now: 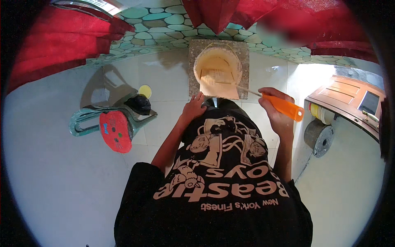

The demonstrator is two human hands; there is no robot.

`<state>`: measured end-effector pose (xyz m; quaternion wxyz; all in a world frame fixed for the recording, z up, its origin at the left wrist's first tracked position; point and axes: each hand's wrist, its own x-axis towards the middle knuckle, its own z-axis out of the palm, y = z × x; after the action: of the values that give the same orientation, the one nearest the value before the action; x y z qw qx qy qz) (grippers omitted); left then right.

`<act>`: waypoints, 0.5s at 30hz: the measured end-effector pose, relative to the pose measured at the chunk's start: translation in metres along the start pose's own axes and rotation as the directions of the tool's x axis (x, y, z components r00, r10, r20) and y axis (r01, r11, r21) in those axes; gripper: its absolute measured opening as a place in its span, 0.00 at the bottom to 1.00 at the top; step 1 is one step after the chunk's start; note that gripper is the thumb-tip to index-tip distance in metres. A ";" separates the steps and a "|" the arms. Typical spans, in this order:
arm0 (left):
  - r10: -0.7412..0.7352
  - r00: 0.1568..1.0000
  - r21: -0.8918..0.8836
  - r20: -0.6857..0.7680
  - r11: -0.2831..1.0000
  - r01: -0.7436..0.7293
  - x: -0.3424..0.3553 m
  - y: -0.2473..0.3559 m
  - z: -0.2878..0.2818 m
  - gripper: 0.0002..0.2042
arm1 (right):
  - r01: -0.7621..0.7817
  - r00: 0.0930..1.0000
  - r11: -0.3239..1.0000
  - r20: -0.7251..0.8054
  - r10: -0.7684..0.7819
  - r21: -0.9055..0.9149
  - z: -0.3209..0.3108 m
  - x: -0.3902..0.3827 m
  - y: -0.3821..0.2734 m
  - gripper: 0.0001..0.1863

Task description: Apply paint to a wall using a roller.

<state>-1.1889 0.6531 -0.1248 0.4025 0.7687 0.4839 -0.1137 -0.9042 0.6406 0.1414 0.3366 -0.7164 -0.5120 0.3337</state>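
Note:
My right hand point(275, 108) is closed around the orange handle of a paint roller point(284, 107). The roller's thin metal rod slants left over a pale, cream-coated board point(224, 91); its head blends into the board's colour and is hard to make out. That board leans out of the mouth of a round bucket point(239, 66) with cream-smeared walls. Beside the board's near left corner lies my left hand point(194, 108), fingers stretched out over my dark-clothed knee and holding nothing. Whether its fingertips touch the board, I cannot tell.
Under the bucket is a speckled stone slab point(193, 70) on pale floor tiles. To the left stand a green plastic stool point(82, 119) with a red pad point(116, 131), a black cloth point(140, 104) and a yellow lid point(145, 91). A grey cylinder point(319, 138) and wooden door point(349, 96) are right.

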 end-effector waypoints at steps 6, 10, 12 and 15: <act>-0.024 1.000 0.052 0.003 0.998 0.024 0.001 -0.003 0.004 0.34 | -0.115 0.986 0.992 0.113 0.120 -0.045 -0.012 -0.012 -0.016 0.09; 0.033 0.998 0.058 -0.058 0.998 -0.030 0.003 -0.006 0.008 0.33 | -0.006 1.000 0.988 0.014 0.008 -0.156 0.007 -0.005 0.027 0.11; 0.032 0.999 0.064 -0.018 0.997 -0.031 0.003 -0.004 0.005 0.34 | -0.030 1.000 0.985 -0.006 0.030 -0.169 0.021 0.007 0.050 0.11; 0.037 0.999 0.066 -0.021 0.997 -0.036 0.003 -0.001 0.004 0.35 | 0.095 0.993 0.961 -0.048 -0.111 -0.258 0.038 0.021 0.079 0.10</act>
<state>-1.1875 0.6520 -0.1293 0.3736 0.7915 0.4702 -0.1135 -0.8903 0.6467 0.0526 0.2740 -0.7362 -0.5766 0.2248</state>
